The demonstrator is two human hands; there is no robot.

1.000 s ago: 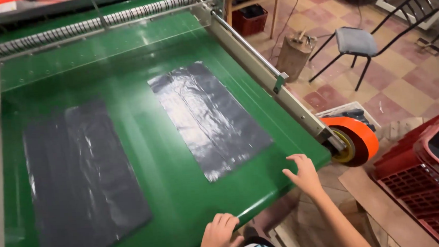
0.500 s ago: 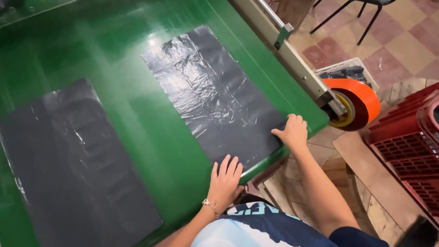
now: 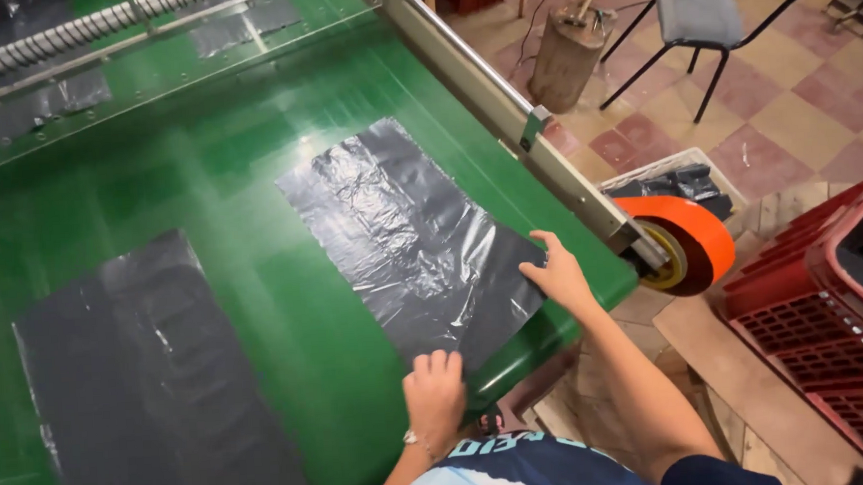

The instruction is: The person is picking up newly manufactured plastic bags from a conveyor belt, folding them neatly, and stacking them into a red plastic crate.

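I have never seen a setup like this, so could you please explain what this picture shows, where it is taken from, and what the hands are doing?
The picture comes from a camera worn on a person's head, looking down at their own bare hands. In front of them runs a wide green conveyor belt with an orange roller at its end. Two flat black plastic bags lie on it. The left hand and right hand both rest on the near bag, at its closest edge and right corner. The other bag lies untouched to the left. A red crate and a chair stand on the tiled floor.
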